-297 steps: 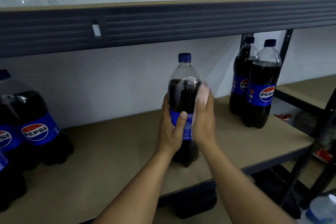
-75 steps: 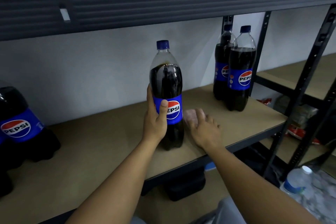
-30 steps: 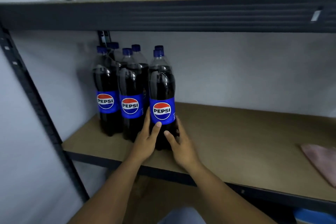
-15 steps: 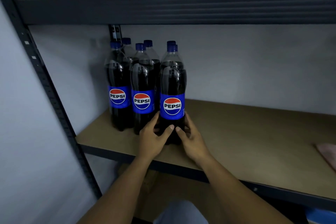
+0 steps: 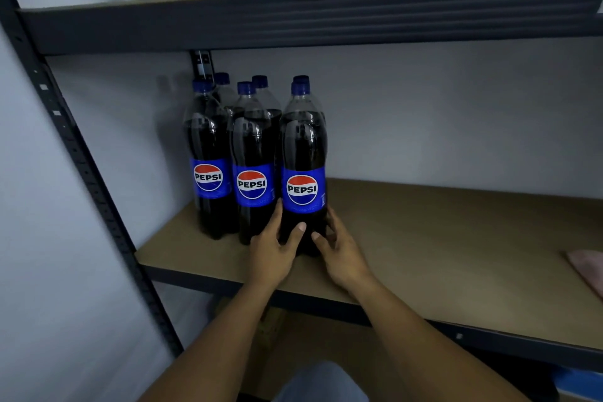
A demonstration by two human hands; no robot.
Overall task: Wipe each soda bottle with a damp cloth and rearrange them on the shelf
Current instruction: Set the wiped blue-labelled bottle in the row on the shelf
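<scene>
Left hand (image 5: 272,253) and right hand (image 5: 342,254) both wrapped round the bottom of the front-right Pepsi bottle (image 5: 303,170), thumbs across the front. It's standing upright on the shelf (image 5: 440,248), touching the other bottles (image 5: 228,163) w/ labels facing out, 2 rows. Pink cloth (image 5: 587,268) lies way off at the right edge.
</scene>
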